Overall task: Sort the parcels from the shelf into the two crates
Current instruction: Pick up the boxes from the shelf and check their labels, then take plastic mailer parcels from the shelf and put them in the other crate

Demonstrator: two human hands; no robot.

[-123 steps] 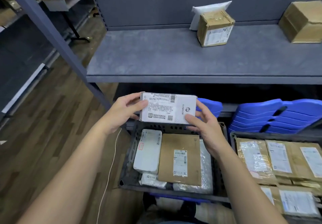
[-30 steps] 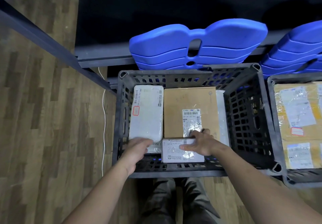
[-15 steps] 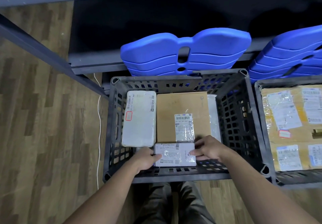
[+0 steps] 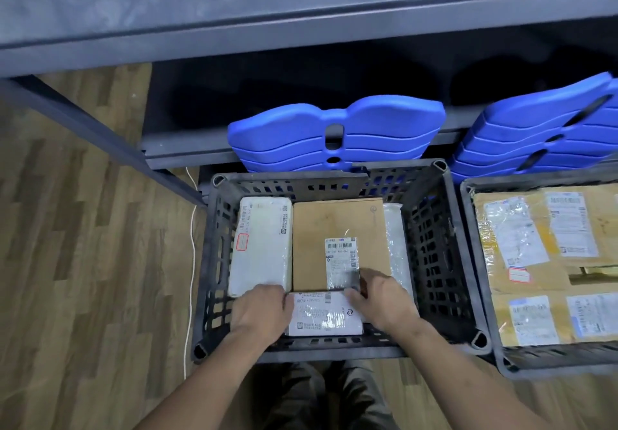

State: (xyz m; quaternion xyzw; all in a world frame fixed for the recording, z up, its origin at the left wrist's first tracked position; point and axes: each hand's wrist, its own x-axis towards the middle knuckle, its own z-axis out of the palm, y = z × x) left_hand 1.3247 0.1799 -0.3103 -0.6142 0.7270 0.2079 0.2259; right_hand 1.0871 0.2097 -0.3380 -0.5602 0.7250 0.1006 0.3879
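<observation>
Parcel: small white labelled box-shaped parcel [image 4: 326, 314], flat inside black perforated plastic crate [image 4: 438, 249] (near wall).
Left hand [image 4: 261, 312]: curled round its left end.
Right hand [image 4: 381, 299]: grips right end.

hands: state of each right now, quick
Left hand: grips the left end of the small parcel.
Right hand: grips its right end.

One wide-angle head-worn camera faces steeply downward, close above the black perforated plastic crate [image 4: 431, 245]. The grey metal shelf edge [image 4: 301, 28] bounds the top; a second black crate [image 4: 568, 354] is cropped at right.
</observation>
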